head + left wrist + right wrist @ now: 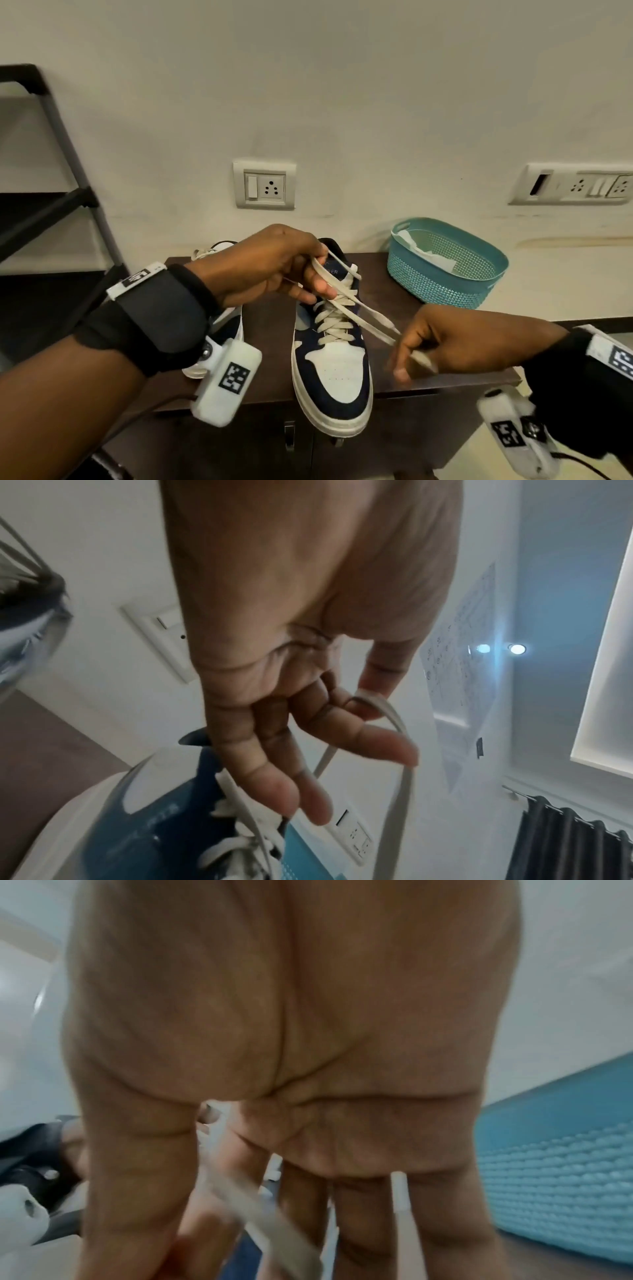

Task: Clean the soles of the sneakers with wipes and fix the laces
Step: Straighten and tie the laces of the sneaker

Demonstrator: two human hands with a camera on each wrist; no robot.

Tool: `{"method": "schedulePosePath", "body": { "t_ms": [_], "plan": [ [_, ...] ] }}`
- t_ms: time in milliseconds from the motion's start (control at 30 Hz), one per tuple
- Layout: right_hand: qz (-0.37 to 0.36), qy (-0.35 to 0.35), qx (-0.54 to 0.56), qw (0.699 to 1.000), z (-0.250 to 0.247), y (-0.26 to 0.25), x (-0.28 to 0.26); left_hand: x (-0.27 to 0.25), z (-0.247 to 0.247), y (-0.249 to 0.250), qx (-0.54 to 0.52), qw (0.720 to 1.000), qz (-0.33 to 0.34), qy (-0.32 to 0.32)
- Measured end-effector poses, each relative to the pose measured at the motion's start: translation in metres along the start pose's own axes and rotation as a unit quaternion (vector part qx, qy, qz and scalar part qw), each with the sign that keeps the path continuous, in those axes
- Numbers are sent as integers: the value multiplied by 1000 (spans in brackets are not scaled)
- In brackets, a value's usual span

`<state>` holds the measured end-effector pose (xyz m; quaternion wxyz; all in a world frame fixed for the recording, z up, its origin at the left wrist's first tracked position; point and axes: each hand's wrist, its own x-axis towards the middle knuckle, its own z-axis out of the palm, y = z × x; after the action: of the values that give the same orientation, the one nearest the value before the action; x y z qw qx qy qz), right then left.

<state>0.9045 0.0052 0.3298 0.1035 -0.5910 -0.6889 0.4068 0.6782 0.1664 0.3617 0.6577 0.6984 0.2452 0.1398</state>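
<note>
A navy and white sneaker (334,370) stands upright on the dark cabinet top (404,298), toe toward me and over the front edge. Its cream laces (346,308) are pulled out from the top eyelets. My left hand (274,267) hovers over the tongue and pinches a loop of lace (380,704) between thumb and fingers. My right hand (442,342), to the sneaker's right, pinches the other lace end (240,1191) and draws it taut. A second sneaker (219,329) sits left, mostly hidden by my left wrist.
A teal perforated basket (445,263) with white wipes (428,253) inside stands at the back right of the cabinet. A black rack (51,205) stands at the left. Wall sockets (264,184) are behind the shoes. The cabinet's front edge is close below the sneaker's toe.
</note>
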Motion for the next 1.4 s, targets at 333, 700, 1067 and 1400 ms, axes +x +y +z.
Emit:
{"method": "schedulePosePath", "body": {
  "t_ms": [333, 700, 1067, 1400],
  "plan": [
    [176, 150, -171, 958, -19, 31, 12, -18, -30, -24, 348, 928, -120, -50],
    [64, 299, -156, 939, 9, -8, 54, 10, 6, -33, 416, 897, 114, 97],
    [-20, 313, -99, 945, 1, -16, 48, 19, 7, -31, 481, 847, 184, 132],
    [-41, 441, 7, 896, -2, -12, 62, 16, 1, -28, 407, 898, 161, 50]
  ]
}}
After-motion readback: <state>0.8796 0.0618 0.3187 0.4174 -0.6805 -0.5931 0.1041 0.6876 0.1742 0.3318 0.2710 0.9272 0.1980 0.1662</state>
